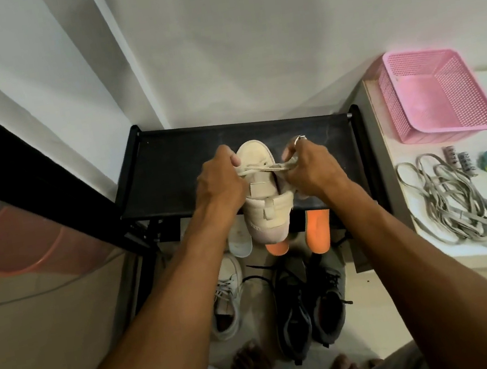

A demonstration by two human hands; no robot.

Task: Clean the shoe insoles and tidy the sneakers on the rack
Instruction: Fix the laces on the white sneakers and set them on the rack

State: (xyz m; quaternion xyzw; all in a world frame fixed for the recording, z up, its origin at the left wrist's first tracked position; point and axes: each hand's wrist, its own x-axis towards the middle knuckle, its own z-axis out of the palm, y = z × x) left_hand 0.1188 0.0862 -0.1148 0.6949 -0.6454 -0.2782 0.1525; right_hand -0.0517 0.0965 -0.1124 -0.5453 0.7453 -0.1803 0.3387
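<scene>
Head view: sneaker (267, 209) is sitting on top of the rack (170, 170), with left hand (219, 181) and right hand (313, 170) each pinching its lace (260, 169). Looking light with a floppy upper, so I'd be grabbing the stiffer sole sides.

A sneaker (264, 190) sits on the rack (170, 170), insoles (316, 230) below it, basket (438, 93) to the right
</scene>
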